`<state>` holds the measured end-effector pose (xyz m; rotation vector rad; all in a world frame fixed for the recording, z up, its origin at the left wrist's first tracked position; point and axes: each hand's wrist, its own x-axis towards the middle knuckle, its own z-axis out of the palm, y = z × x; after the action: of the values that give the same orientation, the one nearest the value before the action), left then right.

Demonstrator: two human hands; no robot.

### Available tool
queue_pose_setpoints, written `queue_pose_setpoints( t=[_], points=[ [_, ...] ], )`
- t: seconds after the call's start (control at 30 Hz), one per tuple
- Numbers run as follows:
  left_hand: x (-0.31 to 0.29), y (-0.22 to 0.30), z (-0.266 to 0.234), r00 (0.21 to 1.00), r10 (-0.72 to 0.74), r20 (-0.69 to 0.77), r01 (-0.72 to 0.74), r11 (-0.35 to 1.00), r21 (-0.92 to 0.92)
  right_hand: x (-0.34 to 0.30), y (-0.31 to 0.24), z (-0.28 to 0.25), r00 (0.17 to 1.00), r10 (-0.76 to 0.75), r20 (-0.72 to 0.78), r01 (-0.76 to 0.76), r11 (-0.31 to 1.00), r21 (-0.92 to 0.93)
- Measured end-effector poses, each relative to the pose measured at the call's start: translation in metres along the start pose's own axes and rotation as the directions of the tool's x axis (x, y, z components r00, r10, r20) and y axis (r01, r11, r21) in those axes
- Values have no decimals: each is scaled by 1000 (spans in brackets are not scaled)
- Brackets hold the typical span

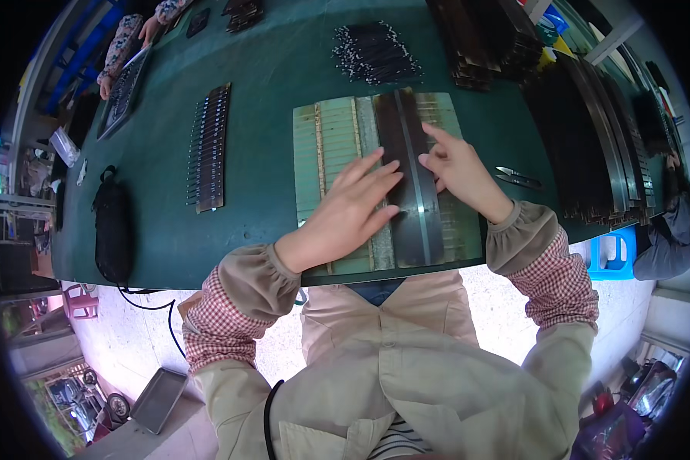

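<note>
The left hand (345, 208) is spreading, clenching nothing, over the left side of a dark strip (418, 195), which is lying on a pale green board (305, 165); the right hand (461, 169) is hovering at or touching its right edge, a pinch I can't tell. Snips (518, 179) are lying farther right, before stacked strips (567, 138). Leftward, a black pouch (113, 226) is hiding its contents; a grey tray (159, 400) is sitting below the table (261, 184).
</note>
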<state>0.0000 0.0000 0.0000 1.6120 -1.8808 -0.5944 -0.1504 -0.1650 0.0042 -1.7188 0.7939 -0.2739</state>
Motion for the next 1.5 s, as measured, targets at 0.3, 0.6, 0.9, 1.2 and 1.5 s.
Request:
queue_pose_setpoints(
  t=[0.3,0.6,0.9,1.2,1.5],
  points=[
    [-1,-6,2,984,179,2,-164,900,403,-3,-10,-22,920,-386,61,356,763,-539],
    [0,-8,7,986,166,-29,-147,932,332,-25,13,-48,822,-567,55,488,650,-582],
    [1,-3,6,986,166,7,-162,948,274,-66,44,-110,841,-533,-93,258,546,-797],
    [1,14,6,969,207,137,-236,939,249,-31,27,-119,850,-513,-118,67,326,-943],
    [-5,10,6,975,202,94,-215,962,169,132,-25,-40,721,-635,276,624,422,-658]
  ],
)
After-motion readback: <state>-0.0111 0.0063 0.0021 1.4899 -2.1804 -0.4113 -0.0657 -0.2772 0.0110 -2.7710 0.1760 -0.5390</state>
